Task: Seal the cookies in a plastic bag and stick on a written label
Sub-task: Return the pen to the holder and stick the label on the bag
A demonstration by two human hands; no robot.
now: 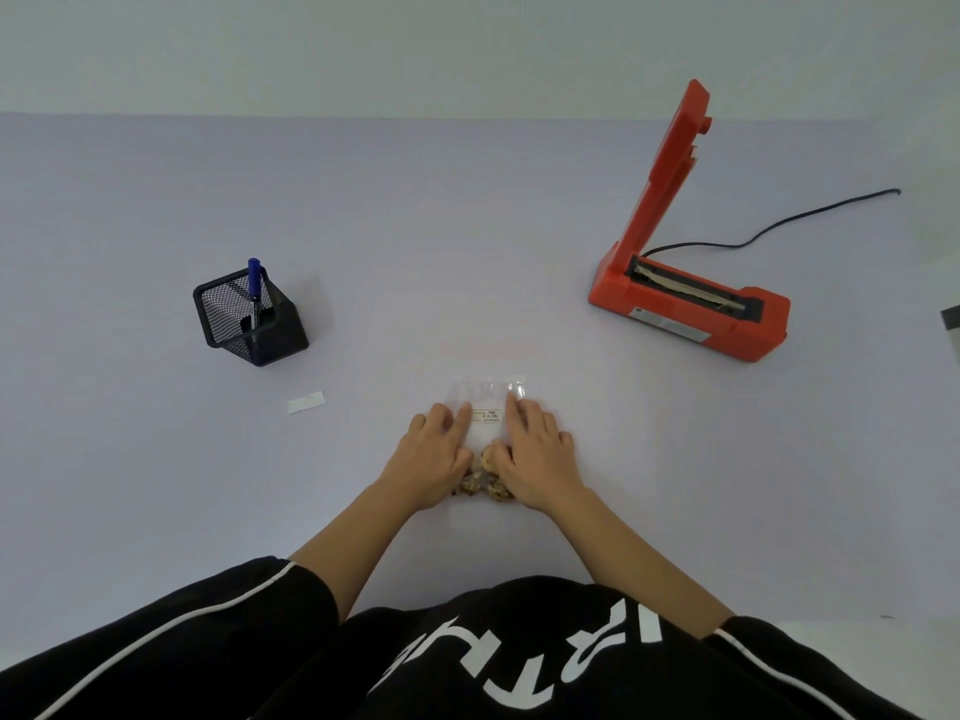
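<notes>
A clear plastic bag (488,389) lies flat on the table in front of me, with brown cookies (483,475) in its near end. A white label (487,424) with small handwriting sits on the bag's middle. My left hand (435,454) rests palm down on the bag's left side, fingers at the label's left edge. My right hand (537,452) lies palm down on the right side, fingers at the label's right edge. Both hands press flat and partly hide the cookies.
A black mesh pen holder (249,319) with a blue marker (254,288) stands at the left. A white strip of paper (305,401) lies near it. An orange heat sealer (685,298) with its arm raised stands at the right, its black cord (779,226) trailing back.
</notes>
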